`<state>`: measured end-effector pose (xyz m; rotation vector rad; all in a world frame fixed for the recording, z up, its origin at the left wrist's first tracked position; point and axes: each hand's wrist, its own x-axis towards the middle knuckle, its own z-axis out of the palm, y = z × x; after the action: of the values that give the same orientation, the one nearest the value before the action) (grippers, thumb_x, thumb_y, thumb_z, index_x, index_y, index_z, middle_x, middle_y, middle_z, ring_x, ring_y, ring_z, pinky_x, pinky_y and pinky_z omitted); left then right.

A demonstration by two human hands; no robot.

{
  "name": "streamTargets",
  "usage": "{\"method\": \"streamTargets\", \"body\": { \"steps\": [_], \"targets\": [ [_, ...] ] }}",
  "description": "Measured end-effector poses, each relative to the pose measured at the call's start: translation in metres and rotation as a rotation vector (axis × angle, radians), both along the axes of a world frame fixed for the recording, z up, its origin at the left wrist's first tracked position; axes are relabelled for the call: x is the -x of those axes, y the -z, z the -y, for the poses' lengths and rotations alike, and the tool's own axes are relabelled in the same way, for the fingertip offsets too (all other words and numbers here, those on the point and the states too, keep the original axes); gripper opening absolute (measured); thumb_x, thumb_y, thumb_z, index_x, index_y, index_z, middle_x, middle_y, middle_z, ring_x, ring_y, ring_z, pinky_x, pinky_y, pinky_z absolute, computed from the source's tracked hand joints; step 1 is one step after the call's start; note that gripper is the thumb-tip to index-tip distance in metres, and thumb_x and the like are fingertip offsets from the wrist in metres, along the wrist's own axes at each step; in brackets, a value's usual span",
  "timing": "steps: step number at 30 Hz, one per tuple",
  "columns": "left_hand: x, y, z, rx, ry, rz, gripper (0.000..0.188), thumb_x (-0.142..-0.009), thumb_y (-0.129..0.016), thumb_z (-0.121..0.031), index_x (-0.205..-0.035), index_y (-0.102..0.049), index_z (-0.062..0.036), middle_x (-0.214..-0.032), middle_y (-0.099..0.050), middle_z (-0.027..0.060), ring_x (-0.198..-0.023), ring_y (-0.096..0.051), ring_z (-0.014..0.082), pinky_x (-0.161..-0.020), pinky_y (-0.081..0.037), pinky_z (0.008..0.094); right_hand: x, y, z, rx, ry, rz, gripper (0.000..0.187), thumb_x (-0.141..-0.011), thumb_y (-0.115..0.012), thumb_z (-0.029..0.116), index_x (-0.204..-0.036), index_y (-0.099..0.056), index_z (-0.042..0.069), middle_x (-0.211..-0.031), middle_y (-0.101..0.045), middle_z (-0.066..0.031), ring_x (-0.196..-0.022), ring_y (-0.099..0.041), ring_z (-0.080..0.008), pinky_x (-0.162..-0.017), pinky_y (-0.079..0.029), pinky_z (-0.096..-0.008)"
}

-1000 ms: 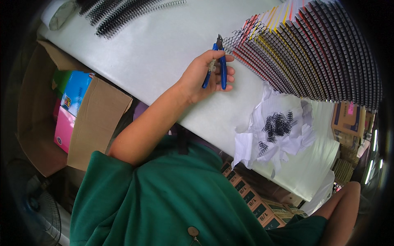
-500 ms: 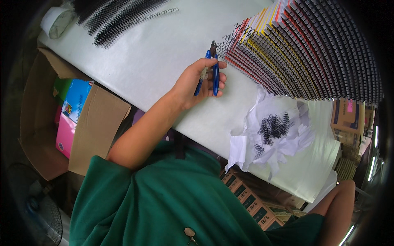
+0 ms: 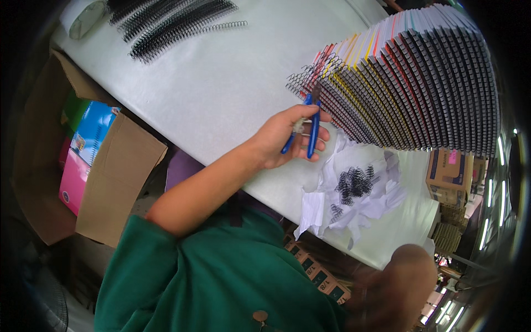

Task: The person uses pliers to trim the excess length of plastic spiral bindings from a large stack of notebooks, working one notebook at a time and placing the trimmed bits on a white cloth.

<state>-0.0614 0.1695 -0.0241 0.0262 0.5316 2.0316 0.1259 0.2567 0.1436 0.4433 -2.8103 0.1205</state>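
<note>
My left hand (image 3: 293, 135), palm up, holds blue-handled cutting pliers (image 3: 314, 130) loosely, thumb on one side and fingers curled along the other. The pliers' dark jaws lie against the near left end of a long row of spiral notebooks (image 3: 409, 94) with black coils. Loose coil ends (image 3: 310, 77) stick out there, just beyond the jaws. Whether the jaws touch a coil I cannot tell. My right arm is bent and smeared by motion at the lower right, and its hand does not show.
Crumpled white paper (image 3: 381, 193) with short coil offcuts (image 3: 354, 185) lies on the pale table (image 3: 221, 99). Long black coils (image 3: 177, 27) are at the far left. An open cardboard box (image 3: 119, 182) with colourful notebooks (image 3: 83, 160) stands left; another carton (image 3: 451, 171) is at right.
My left hand with the pliers has moved right, and the jaws now overlap the notebook row's left end. My right arm has swung inward to the left. The whole view has shifted slightly.
</note>
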Motion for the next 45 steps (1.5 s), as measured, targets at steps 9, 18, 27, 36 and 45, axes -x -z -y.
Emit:
{"method": "streamTargets", "body": {
  "steps": [9,18,27,36,45],
  "targets": [
    [-0.007,-0.009,-0.028,-0.035,0.012,0.096,0.046,-0.092,-0.04,-0.045,-0.115,-0.05,-0.0062,-0.098,-0.057,0.0115,-0.091,-0.058,0.0239,-0.074,-0.051,0.0454,0.241,0.01,-0.028,-0.414,-0.292,-0.023,0.039,-0.063,-0.076,0.018,-0.097,-0.066,0.005,-0.091,-0.065,-0.0128,-0.086,-0.062,-0.029,-0.078,-0.047,-0.0367],
    [-0.001,-0.007,-0.029,0.03,-0.024,-0.024,0.048,-0.093,-0.039,-0.045,-0.121,-0.046,-0.0062,-0.1,-0.055,0.0115,-0.092,-0.056,0.0226,-0.074,-0.051,0.0422,0.294,0.054,-0.028,-0.487,0.033,0.748,0.025,-0.062,-0.074,0.011,-0.084,-0.068,-0.001,-0.081,-0.067,-0.0162,-0.076,-0.065,-0.0266,-0.069,-0.05,-0.0342],
    [-0.001,-0.011,-0.019,0.064,0.028,-0.018,0.055,-0.095,-0.033,-0.049,-0.126,-0.042,-0.004,-0.105,-0.054,0.0137,-0.094,-0.056,0.0243,-0.074,-0.051,0.0424,0.295,0.054,-0.029,-0.411,0.009,0.694,0.022,-0.064,-0.073,0.009,-0.082,-0.066,-0.003,-0.078,-0.066,-0.0195,-0.074,-0.064,-0.0287,-0.068,-0.05,-0.0347],
    [0.008,-0.011,-0.017,0.196,0.032,-0.102,0.053,-0.095,-0.031,-0.048,-0.121,-0.045,-0.0042,-0.094,-0.055,0.0121,-0.082,-0.058,0.0228,-0.073,-0.051,0.04,0.296,0.052,-0.027,-0.378,-0.031,0.793,0.026,-0.069,-0.069,0.009,-0.092,-0.065,0.0,-0.091,-0.064,-0.0189,-0.086,-0.062,-0.0292,-0.076,-0.048,-0.0339],
    [0.007,-0.012,-0.01,0.269,0.074,-0.132,0.053,-0.097,-0.027,-0.048,-0.118,-0.046,-0.0034,-0.096,-0.056,0.0143,-0.085,-0.06,0.0245,-0.074,-0.052,0.0384,0.299,0.056,-0.028,-0.394,-0.02,0.806,0.024,-0.071,-0.068,0.007,-0.094,-0.063,0.001,-0.091,-0.064,-0.0178,-0.086,-0.061,-0.0293,-0.075,-0.048,-0.035]
  ]
}}
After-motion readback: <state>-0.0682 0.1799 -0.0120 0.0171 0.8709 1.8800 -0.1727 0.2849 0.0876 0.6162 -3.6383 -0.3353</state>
